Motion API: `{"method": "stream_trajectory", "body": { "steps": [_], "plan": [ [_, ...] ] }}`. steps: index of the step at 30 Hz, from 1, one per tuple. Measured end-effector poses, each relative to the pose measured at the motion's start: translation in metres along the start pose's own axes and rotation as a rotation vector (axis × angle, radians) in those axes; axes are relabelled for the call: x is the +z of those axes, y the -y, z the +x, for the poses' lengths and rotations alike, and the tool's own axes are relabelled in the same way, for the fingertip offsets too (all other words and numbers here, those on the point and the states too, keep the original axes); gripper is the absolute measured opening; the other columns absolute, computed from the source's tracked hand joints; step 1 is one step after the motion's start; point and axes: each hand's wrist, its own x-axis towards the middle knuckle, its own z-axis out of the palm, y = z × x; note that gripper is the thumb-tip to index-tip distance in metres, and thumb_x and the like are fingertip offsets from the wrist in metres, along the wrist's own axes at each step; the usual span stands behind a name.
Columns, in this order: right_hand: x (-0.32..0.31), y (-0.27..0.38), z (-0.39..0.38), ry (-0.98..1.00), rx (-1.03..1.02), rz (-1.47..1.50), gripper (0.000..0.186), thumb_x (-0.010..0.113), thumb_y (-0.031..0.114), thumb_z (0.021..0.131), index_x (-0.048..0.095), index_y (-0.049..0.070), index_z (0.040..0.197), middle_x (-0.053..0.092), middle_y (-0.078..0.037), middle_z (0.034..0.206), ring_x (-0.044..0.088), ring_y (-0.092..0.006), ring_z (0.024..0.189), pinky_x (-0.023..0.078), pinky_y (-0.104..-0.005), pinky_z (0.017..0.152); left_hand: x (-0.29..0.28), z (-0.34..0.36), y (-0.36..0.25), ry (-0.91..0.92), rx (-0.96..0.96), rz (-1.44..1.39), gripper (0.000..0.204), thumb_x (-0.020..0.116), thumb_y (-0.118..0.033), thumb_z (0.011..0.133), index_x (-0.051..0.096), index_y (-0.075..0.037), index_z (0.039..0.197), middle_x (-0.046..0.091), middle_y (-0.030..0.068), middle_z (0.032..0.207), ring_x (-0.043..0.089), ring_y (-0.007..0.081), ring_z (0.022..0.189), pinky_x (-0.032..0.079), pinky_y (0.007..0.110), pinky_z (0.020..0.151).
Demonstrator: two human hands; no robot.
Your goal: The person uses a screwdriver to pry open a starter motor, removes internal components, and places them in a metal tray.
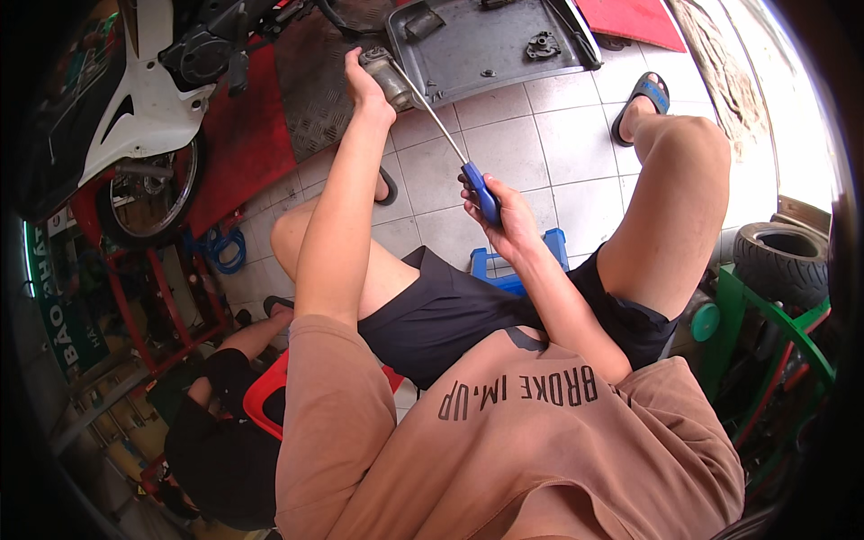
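My left hand (364, 90) grips a dull silver metal part (393, 85) at the left front corner of a grey tray (477, 63). My right hand (499, 216) is closed on the blue handle of a long screwdriver (481, 192), whose steel shaft slants up and left to the metal part. Its tip is too small to make out against the part. Several dark parts, among them a black metal piece (542, 45), lie in the tray.
A motorbike (144, 108) stands at upper left on red and checker-plate surfaces, beside a blue hose (225, 247). A blue plastic stool (549, 243) is between my legs. Another person (216, 441) is at lower left. Tyres (778, 256) and a green metal frame (765, 324) are at right.
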Motion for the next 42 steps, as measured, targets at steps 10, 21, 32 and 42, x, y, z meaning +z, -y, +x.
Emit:
{"method": "stream_trajectory", "body": {
  "steps": [10, 21, 32, 42],
  "plan": [
    [0.000, 0.006, 0.000, 0.137, 0.065, 0.067, 0.036, 0.052, 0.021, 0.089, 0.048, -0.008, 0.110, 0.062, -0.020, 0.099, 0.057, -0.0172, 0.070, 0.045, -0.0205, 0.048, -0.002, 0.005, 0.002, -0.017, -0.001, 0.019, 0.038, 0.050, -0.046, 0.082, 0.057, -0.009, 0.082, 0.058, 0.0072, 0.068, 0.057, 0.0247, 0.059, 0.051, 0.042, 0.057],
    [0.008, 0.004, -0.010, -0.086, 0.062, -0.024, 0.028, 0.050, 0.019, 0.091, 0.050, -0.002, 0.108, 0.059, -0.017, 0.094, 0.059, -0.0181, 0.077, 0.048, -0.0235, 0.061, -0.001, -0.001, -0.001, 0.007, -0.011, -0.015, 0.038, 0.051, -0.047, 0.081, 0.057, -0.010, 0.084, 0.059, 0.0075, 0.071, 0.059, 0.0248, 0.061, 0.052, 0.044, 0.059],
    [-0.010, -0.001, 0.005, 0.053, 0.193, 0.191, 0.030, 0.051, 0.022, 0.094, 0.050, -0.002, 0.111, 0.060, -0.019, 0.100, 0.060, -0.0187, 0.078, 0.053, -0.0228, 0.061, -0.003, 0.004, 0.001, -0.040, -0.034, 0.005, 0.038, 0.051, -0.047, 0.080, 0.057, -0.010, 0.082, 0.059, 0.0072, 0.069, 0.058, 0.0246, 0.059, 0.052, 0.043, 0.058],
    [0.000, -0.005, -0.004, 0.021, 0.027, 0.115, 0.031, 0.055, 0.026, 0.092, 0.053, 0.001, 0.110, 0.061, -0.017, 0.105, 0.061, -0.0215, 0.091, 0.055, -0.0279, 0.073, -0.002, 0.005, 0.002, -0.037, -0.033, 0.005, 0.038, 0.052, -0.047, 0.080, 0.057, -0.010, 0.081, 0.058, 0.0068, 0.068, 0.058, 0.0247, 0.059, 0.052, 0.043, 0.058]
  ]
}}
